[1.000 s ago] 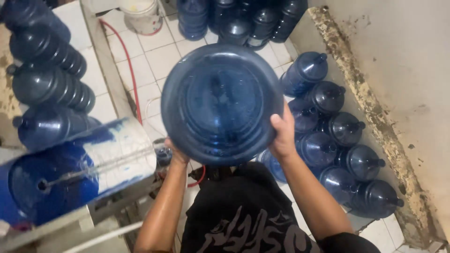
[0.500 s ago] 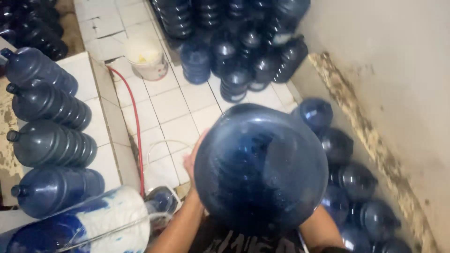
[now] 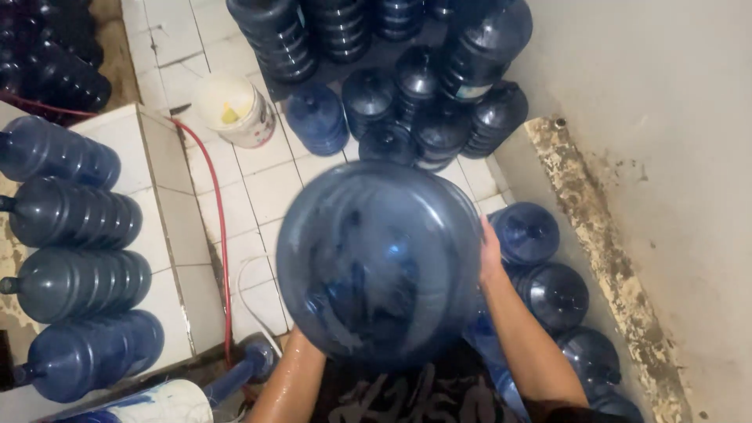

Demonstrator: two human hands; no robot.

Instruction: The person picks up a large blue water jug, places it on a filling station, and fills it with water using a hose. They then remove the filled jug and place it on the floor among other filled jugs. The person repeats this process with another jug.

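Two hands grasping blue water jug (image 3: 380,262) | base toward camera | long axis near-vertical

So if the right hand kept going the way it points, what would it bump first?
The right hand points up the side of the big jug; beyond it, probably the standing jugs, though depth is unclear.

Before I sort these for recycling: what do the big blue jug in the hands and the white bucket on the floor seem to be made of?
The big blue jug looks like hard, see-through tinted plastic with a glossy finish: light glints off it and dark shapes show through. The right hand presses against its side. The white bucket looks like opaque plastic, matte and scuffed, though it is too small to be sure.
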